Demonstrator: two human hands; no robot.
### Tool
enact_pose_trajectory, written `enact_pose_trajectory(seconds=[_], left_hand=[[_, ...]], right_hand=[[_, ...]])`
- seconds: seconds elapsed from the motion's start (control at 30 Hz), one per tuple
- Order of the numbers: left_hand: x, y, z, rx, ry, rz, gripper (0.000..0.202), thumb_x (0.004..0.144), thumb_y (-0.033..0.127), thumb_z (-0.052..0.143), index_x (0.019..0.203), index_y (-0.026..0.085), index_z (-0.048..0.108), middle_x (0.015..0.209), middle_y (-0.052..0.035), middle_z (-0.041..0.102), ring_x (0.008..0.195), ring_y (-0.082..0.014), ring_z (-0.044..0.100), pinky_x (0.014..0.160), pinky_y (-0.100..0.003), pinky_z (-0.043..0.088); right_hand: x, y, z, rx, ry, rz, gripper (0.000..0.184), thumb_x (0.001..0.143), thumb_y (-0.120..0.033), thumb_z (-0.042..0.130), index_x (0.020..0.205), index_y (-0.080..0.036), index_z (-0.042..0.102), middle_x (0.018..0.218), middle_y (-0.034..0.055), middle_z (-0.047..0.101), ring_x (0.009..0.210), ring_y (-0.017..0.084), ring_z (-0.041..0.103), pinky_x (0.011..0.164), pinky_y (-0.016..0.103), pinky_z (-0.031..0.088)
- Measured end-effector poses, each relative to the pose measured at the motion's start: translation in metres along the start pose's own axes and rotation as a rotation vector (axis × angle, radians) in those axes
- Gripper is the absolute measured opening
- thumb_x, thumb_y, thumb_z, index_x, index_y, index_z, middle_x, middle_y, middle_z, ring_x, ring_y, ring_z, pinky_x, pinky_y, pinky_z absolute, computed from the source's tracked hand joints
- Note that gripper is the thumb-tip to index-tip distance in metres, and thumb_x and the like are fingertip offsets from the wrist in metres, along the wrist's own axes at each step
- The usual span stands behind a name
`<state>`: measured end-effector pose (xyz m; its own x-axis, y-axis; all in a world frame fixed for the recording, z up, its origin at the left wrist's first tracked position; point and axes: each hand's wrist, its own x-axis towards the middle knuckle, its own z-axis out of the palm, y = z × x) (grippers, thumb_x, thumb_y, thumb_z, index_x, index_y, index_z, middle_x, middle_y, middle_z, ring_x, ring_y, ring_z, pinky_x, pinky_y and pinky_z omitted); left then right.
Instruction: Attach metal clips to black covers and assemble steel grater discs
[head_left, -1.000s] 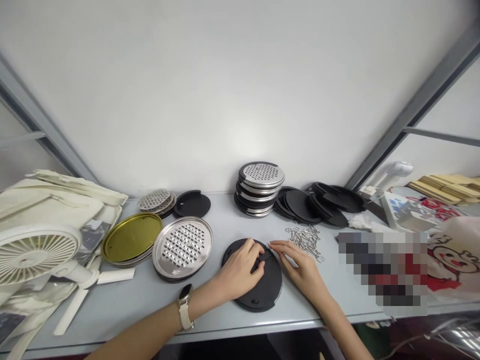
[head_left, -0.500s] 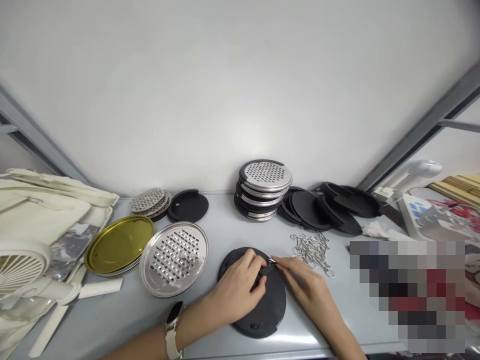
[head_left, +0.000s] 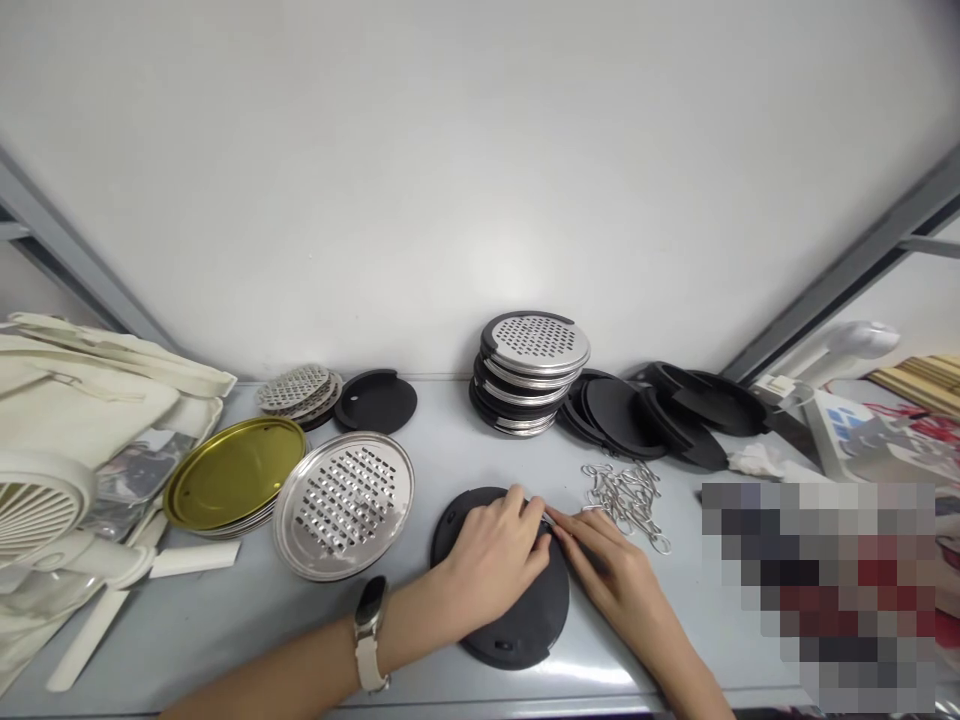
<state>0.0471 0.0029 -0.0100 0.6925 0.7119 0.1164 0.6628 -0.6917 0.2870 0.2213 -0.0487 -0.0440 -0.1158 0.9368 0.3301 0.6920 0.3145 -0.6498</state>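
Note:
A round black plastic disc [head_left: 517,620] lies flat on the grey table near its front edge. My left hand [head_left: 495,555] rests on top of the disc with its fingers curled and pressed down at the far rim. My right hand [head_left: 611,570] meets it there, thumb and fingers pinched on a small metal clip at the disc's edge; the clip is almost hidden. A loose pile of wire clips [head_left: 626,492] lies just right of the hands. A watch with a pale strap sits on my left wrist.
A perforated steel plate [head_left: 343,505] and a stack of gold trays [head_left: 234,472] lie to the left. Stacked steel-and-black lids [head_left: 531,370], loose black discs [head_left: 660,412] and small mesh discs [head_left: 298,390] line the wall. A white fan [head_left: 37,505] stands far left.
The view has shifted a little. Both hands have closed in together on the far rim of the black disc, the right fingertips now touching the left hand.

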Motion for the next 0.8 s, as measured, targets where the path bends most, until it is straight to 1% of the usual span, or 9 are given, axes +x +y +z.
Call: enact_pose_trajectory(seconds=[0.1,0.27,0.37,0.5,0.6,0.7,0.8], left_hand=[[0.004,0.001,0.005,0.058,0.013,0.032,0.015,0.095,0.031,0.041,0.097,0.021,0.052,0.092,-0.0037,0.055,0.075,-0.0205,0.060,0.059,-0.031,0.049],[0.003,-0.001,0.008,0.032,0.054,0.018,0.014,0.093,0.032,0.046,0.096,0.019,0.052,0.092,-0.0031,0.055,0.076,-0.0195,0.060,0.059,-0.029,0.049],[0.001,-0.002,0.008,0.022,0.053,0.028,0.015,0.093,0.032,0.046,0.095,0.019,0.054,0.092,-0.0032,0.054,0.077,-0.0191,0.060,0.060,-0.029,0.049],[0.000,-0.002,0.008,0.042,0.062,0.051,0.018,0.094,0.031,0.044,0.102,0.019,0.055,0.094,-0.0045,0.055,0.079,-0.0198,0.060,0.061,-0.029,0.050],[0.000,-0.002,0.009,0.043,0.079,0.067,0.023,0.095,0.031,0.043,0.109,0.018,0.054,0.095,-0.0053,0.055,0.078,-0.0200,0.061,0.061,-0.030,0.050],[-0.001,-0.003,0.011,0.045,0.098,0.077,0.025,0.095,0.032,0.043,0.113,0.018,0.053,0.096,-0.0061,0.055,0.080,-0.0204,0.061,0.063,-0.031,0.051],[-0.002,-0.003,0.012,0.060,0.108,0.079,0.027,0.095,0.033,0.041,0.115,0.018,0.052,0.097,-0.0062,0.055,0.079,-0.0203,0.061,0.062,-0.031,0.051]], right_hand=[[-0.001,0.001,-0.001,0.001,0.006,0.007,0.025,0.096,-0.027,0.043,0.111,-0.022,0.063,0.085,0.0065,0.062,0.081,0.022,0.058,0.074,0.034,0.051],[-0.002,0.001,-0.002,0.028,0.002,0.038,0.018,0.096,-0.027,0.043,0.097,-0.022,0.060,0.085,0.0064,0.062,0.083,0.022,0.057,0.073,0.035,0.049],[-0.001,-0.001,-0.002,0.033,0.005,0.054,0.017,0.096,-0.027,0.043,0.094,-0.022,0.058,0.085,0.0065,0.062,0.083,0.022,0.057,0.073,0.035,0.049],[-0.002,-0.005,-0.002,0.034,0.013,0.045,0.016,0.096,-0.026,0.043,0.094,-0.022,0.058,0.085,0.0063,0.061,0.082,0.022,0.057,0.073,0.034,0.048],[-0.002,-0.006,-0.002,0.027,0.006,0.055,0.016,0.096,-0.027,0.042,0.089,-0.022,0.056,0.084,0.0058,0.061,0.081,0.021,0.057,0.073,0.033,0.047],[-0.002,-0.005,0.000,0.002,0.012,0.079,0.019,0.097,-0.027,0.041,0.085,-0.022,0.054,0.081,0.0052,0.060,0.078,0.021,0.056,0.070,0.033,0.047],[-0.002,-0.004,0.001,-0.043,0.010,0.068,0.022,0.098,-0.027,0.039,0.081,-0.022,0.052,0.078,0.0044,0.058,0.075,0.020,0.055,0.069,0.033,0.045]])
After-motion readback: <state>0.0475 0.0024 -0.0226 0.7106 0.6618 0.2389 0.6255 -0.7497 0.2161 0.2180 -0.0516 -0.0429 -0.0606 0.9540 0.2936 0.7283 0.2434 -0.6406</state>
